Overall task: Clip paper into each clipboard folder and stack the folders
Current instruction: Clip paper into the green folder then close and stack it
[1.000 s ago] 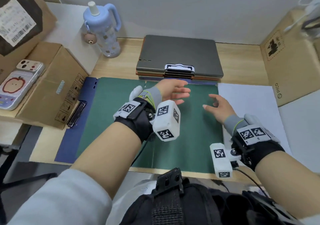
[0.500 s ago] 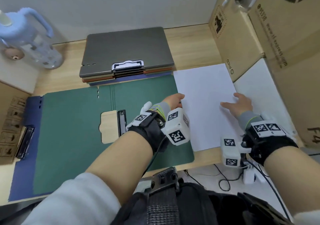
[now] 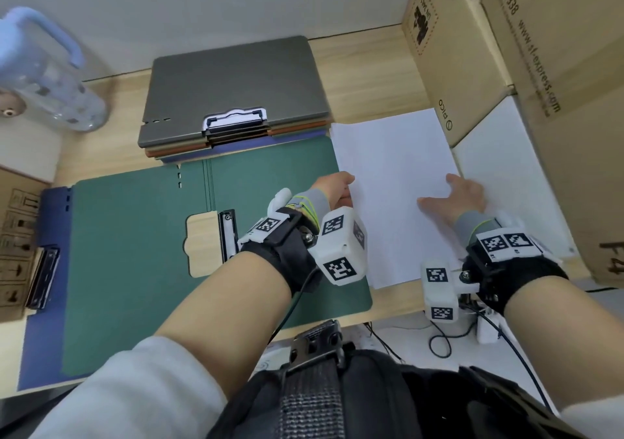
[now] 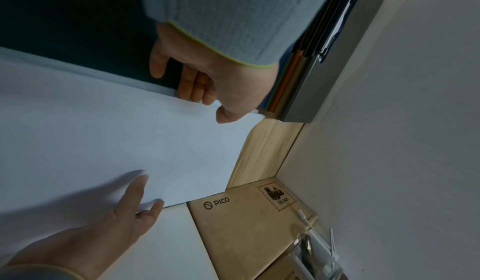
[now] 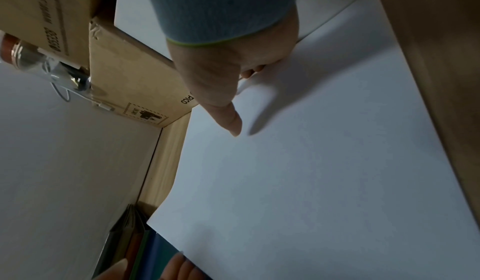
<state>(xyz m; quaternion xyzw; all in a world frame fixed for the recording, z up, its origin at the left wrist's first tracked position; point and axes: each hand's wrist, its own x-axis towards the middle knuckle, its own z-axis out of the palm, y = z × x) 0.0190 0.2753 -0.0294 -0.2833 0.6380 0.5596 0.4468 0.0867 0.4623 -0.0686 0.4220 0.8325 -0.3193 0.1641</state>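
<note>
The smaller cardboard box (image 3: 439, 56) reads "PICO" and "UN 3481" (inside a dashed frame); the larger carton (image 3: 553, 50) reads "95338" and "www.sf-express.com".

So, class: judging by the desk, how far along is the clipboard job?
Done: closed folders stacked at the back. In hand: left hand pinches the paper's edge, right hand rests flat on it. Left: clip it into the open green folder, the blue one beneath, then stack both.

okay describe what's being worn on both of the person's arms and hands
Each wrist carries a black strap with a white block bearing black-and-white square markers, by the left hand and right hand. Grey cuffs edged in yellow-green cover the wrists. A white sleeve shows on the left arm; thin black cables trail from both rigs.
</note>
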